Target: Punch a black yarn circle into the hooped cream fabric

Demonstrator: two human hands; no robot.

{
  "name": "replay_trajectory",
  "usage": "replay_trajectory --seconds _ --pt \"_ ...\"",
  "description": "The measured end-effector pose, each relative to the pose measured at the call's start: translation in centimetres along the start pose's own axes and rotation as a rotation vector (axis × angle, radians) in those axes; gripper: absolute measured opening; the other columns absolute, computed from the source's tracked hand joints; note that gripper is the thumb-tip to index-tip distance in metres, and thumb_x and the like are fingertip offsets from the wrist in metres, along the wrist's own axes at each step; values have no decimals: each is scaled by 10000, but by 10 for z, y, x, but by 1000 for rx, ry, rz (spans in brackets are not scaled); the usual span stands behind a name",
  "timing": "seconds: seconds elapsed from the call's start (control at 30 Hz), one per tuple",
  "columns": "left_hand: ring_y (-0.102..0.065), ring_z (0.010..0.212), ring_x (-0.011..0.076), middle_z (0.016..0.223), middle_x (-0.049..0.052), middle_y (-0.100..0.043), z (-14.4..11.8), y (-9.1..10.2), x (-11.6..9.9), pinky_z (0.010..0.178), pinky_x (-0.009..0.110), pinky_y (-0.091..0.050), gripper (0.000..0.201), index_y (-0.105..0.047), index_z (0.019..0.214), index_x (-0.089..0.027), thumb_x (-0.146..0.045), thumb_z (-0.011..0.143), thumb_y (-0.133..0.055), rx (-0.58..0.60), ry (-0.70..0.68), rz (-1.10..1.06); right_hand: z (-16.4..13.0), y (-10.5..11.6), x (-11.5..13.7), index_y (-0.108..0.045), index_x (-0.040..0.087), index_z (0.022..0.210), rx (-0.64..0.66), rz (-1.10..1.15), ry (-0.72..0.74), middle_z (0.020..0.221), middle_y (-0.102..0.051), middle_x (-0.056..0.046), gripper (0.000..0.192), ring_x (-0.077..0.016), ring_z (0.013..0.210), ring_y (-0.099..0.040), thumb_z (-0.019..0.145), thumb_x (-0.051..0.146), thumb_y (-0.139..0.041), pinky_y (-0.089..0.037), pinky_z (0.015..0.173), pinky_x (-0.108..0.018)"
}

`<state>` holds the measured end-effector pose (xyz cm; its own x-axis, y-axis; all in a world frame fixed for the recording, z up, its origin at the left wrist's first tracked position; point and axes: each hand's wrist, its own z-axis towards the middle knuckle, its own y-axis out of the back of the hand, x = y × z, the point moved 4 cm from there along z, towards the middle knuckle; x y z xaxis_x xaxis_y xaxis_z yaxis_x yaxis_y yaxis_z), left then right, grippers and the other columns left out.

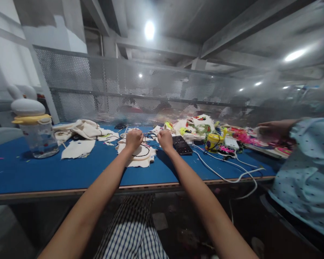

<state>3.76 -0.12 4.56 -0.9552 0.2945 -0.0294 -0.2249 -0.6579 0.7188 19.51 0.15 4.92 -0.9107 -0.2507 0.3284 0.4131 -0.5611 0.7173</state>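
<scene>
Both my arms stretch straight out over the blue table (pixel 43 172). My left hand (pixel 133 138) is balled into a fist above a piece of cream cloth in an embroidery hoop (pixel 140 155). My right hand (pixel 165 139) is also a fist, just right of the hoop and beside a black phone (pixel 181 145). Neither fist shows anything held in it. The two fists hover close together, a little apart.
A clear bottle with a yellow and white lid (pixel 35 127) stands at the left. Cream cloth pieces (pixel 81 135) lie behind. Colourful threads and a yellow cup (pixel 214 141) crowd the right, with white cables (pixel 226 172). A co-worker in a dotted sleeve (pixel 307 172) sits at right.
</scene>
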Motion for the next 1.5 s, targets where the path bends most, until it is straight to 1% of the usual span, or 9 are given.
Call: replay_trajectory --seconds 0.27,0.53,0.73,0.9,1.07,1.17,1.23,1.37,1.5 --pt "-587 790 260 731 114 -640 -1 -2 -6 669 330 -361 218 -603 674 -181 -174 839 -460 10 -50 -4 -4 0 -1 -690 153 829 54 -149 -3 832 -688 -139 273 -203 756 -601 894 200 -428 -325 608 -267" --pt "-580 763 276 682 154 -622 0 -2 -9 656 344 -374 243 -643 671 -135 -76 789 -439 35 -188 87 -1 -6 -4 -681 135 929 106 -189 32 950 -690 -180 284 -254 901 -631 904 183 -402 -370 672 -290" --pt "-577 763 274 687 165 -632 0 0 -9 654 342 -367 256 -655 680 -116 -40 778 -431 13 -248 104 -2 -2 -4 -678 113 948 110 -222 54 959 -687 -200 309 -267 903 -636 908 167 -377 -392 692 -298" --pt "-581 747 280 701 168 -642 -2 1 -5 620 337 -343 239 -660 675 -110 -62 772 -447 4 -198 108 -3 -3 -2 -686 123 946 92 -233 68 964 -694 -176 306 -243 908 -634 903 168 -387 -395 700 -276" --pt "-574 729 273 695 151 -642 -3 -4 -3 592 329 -331 260 -659 672 -132 -150 824 -449 0 -121 74 -4 -4 -9 -704 152 871 89 -212 2 898 -708 -125 287 -204 838 -629 885 225 -426 -370 646 -250" --pt "-556 760 268 691 130 -631 -3 -3 -3 634 335 -356 336 -653 680 -155 -248 890 -409 -75 -113 26 -3 -3 -18 -687 160 778 38 -127 -45 813 -697 -94 264 -176 740 -595 860 220 -443 -327 592 -247" --pt "-544 795 269 724 127 -627 -3 -1 -1 685 344 -377 381 -662 712 -161 -311 920 -381 -140 -51 -1 -1 -1 -25 -638 164 669 -40 -20 -86 702 -654 -59 264 -150 645 -534 842 201 -442 -289 559 -247" --pt "-539 869 271 848 135 -606 -2 1 4 775 355 -407 354 -695 830 -152 -340 924 -410 -160 109 -52 5 -1 -36 -386 196 466 -192 320 -118 474 -400 35 321 -108 507 -348 778 175 -460 -241 524 -244" --pt "-532 936 271 1032 158 -521 -3 2 7 785 341 -432 290 -700 859 -148 -380 872 -527 -155 214 -140 11 -6 -40 -234 215 429 -224 656 -123 433 -244 65 397 -90 479 -267 738 208 -484 -234 514 -241"
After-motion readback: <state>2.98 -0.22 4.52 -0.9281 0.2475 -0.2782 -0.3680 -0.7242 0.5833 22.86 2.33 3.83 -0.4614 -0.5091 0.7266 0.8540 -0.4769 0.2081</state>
